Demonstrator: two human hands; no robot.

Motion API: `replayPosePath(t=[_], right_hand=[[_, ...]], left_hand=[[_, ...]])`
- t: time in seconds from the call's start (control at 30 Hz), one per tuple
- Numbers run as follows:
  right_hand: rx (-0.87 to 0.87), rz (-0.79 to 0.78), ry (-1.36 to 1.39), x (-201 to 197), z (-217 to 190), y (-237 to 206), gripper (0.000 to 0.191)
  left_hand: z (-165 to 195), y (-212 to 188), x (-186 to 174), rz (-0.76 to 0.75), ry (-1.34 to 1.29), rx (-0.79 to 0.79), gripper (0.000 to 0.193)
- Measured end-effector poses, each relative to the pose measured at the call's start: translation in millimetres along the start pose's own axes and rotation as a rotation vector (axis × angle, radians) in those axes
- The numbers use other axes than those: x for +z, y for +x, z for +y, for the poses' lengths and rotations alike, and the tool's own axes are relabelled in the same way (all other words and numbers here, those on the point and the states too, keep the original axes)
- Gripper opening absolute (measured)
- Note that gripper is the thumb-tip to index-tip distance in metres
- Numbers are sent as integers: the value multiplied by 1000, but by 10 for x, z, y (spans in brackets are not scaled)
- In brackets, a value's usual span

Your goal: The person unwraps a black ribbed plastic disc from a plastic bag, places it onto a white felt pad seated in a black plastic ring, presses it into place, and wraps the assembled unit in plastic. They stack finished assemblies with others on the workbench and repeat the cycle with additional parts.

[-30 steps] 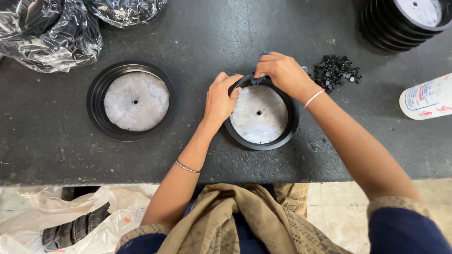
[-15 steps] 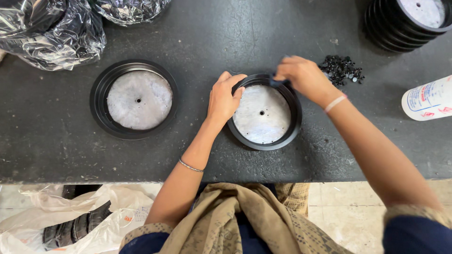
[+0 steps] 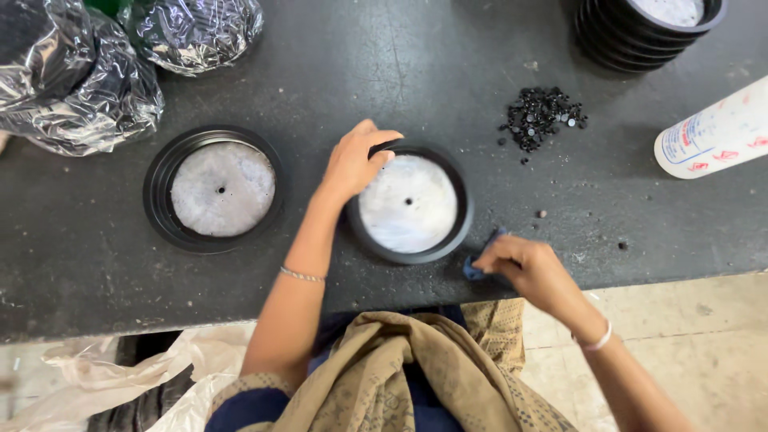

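A round black ring with a pale grey disc inside, the middle disc [image 3: 410, 204], lies flat on the dark table [image 3: 448, 72] in front of me. My left hand [image 3: 354, 160] rests on its upper left rim, fingers curled over the edge. My right hand [image 3: 524, 264] is at the near table edge, just right of the disc, pinching a small blue cloth [image 3: 474, 268] against the tabletop. A second, similar disc in a black ring [image 3: 214, 190] lies to the left, untouched.
A heap of small black pieces [image 3: 540, 116] lies right of centre. A stack of black rings [image 3: 644, 28] stands at the far right, a white bottle [image 3: 716, 132] lies on its side below it. Crinkled plastic bags [image 3: 76, 76] fill the far left.
My right hand has left the disc's upper right rim and come down to the near table edge with the blue cloth. My left hand has stayed on the rim.
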State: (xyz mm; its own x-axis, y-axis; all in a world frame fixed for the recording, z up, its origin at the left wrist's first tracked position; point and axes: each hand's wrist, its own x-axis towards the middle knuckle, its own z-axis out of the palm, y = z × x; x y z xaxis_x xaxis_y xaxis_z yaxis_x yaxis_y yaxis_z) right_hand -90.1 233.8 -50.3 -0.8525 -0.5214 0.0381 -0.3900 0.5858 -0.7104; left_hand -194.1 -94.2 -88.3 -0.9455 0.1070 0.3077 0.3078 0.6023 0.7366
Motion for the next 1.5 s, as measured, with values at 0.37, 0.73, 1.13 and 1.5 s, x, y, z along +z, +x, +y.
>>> replayPosePath(t=[0.37,0.73,1.13,1.5], right_hand=[[384,399,327,130,276,-357,13],[329,441,393,22,740,-36,11],[-40,905,442,-472,917,524,12],[219,919,559,-732,423,-584,8]], left_hand=[[556,161,330,-339,165,300,22],[692,-225,130,37,59,197,31],[1106,-578,-29,83,2,105,22],[951,-766,165,55,122,24,18]])
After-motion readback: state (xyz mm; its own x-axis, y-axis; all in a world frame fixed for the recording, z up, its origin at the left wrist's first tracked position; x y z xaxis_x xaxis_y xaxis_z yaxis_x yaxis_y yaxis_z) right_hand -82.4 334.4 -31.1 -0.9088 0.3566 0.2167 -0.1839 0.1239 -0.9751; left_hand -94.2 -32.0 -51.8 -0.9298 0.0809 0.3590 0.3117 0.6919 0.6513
